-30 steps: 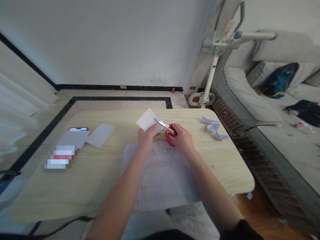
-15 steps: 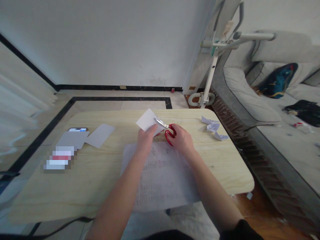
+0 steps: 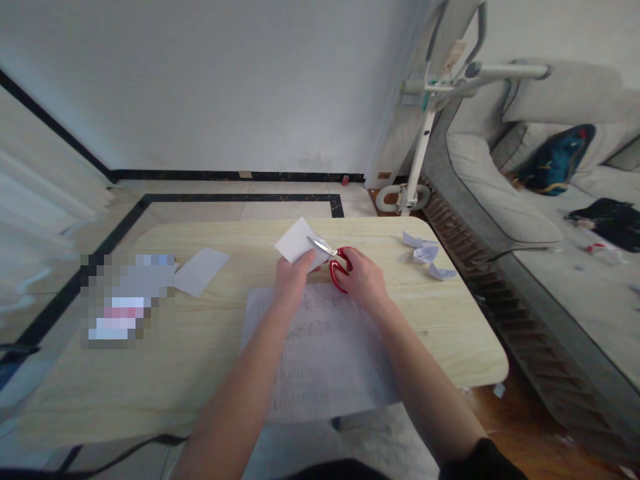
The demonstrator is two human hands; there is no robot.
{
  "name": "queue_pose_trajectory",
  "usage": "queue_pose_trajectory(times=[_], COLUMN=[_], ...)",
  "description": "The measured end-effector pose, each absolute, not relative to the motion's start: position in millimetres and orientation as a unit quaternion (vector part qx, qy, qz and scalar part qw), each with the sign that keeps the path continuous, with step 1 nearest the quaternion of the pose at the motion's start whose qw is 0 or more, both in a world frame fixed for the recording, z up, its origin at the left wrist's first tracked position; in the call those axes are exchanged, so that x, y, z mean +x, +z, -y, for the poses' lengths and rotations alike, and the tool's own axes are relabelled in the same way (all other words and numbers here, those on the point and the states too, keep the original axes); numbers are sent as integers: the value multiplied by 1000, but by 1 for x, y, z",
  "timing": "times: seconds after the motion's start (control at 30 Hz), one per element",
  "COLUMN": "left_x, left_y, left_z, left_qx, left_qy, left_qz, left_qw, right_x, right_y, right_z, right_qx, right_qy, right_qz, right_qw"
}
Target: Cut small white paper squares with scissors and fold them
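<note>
Far to the left on the table (image 3: 200,360), whose pale wood-grain top has rounded corners, a pixelated patch hides detail. Beside it lies a flat, four-sided loose paper (image 3: 201,272), plain and white. Near the middle, a large thin printed sheet (image 3: 330,360), greyish with faint rows of marks, spreads beneath the forearms. Toward the right end sit small, sharply creased paper scraps (image 3: 426,255). Farther right stands a grey fabric sofa (image 3: 500,180) with padded cushions.

The left hand (image 3: 293,277) has its grip closed in a pinch, thumb on top of a smooth white held piece of paper (image 3: 295,239); the fingers underneath are mostly hidden. The right hand (image 3: 364,277) has its grip curled around the glossy red loops of metal scissors (image 3: 334,253), the loops spread apart.

The held piece juts forward from the left thumb, one corner pointing away. The scissors reach leftward from the right hand, a silver blade lying over the held piece, just beside the thumb; the other blade is too hidden to tell.
</note>
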State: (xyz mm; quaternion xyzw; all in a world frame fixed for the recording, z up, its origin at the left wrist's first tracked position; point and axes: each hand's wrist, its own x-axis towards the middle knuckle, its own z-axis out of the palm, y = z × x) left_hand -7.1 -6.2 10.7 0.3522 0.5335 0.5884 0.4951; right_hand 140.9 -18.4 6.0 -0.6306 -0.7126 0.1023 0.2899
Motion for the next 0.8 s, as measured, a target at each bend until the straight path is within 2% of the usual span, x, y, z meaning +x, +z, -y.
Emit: queue_pose_trajectory(times=[0.8], left_x=[-7], left_y=[13], left_z=[7], left_qx=[344], left_qy=[588], left_qz=[-553], left_qw=[480], right_x=[137], right_y=[11], right_z=[21], right_qx=[-635], right_qy=[93], right_qz=[709], right_qw=[292])
